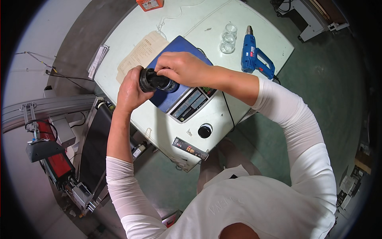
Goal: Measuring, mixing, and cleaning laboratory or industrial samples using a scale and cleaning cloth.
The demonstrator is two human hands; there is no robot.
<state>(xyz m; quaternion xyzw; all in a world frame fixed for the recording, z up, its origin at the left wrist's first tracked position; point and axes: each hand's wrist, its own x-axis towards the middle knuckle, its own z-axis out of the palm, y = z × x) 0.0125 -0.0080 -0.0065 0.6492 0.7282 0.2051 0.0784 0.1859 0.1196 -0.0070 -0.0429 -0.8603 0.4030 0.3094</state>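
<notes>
One dark jar (145, 82), probably stiff and slick, suits a side hold; left hand (131, 89) wraps it, right hand (181, 68) grip I cannot tell

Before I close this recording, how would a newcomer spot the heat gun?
On the white table, look right of the blue-topped scale. The heat gun lies there near clear containers; unlike them, it is opaque blue with a metal nozzle.
</notes>
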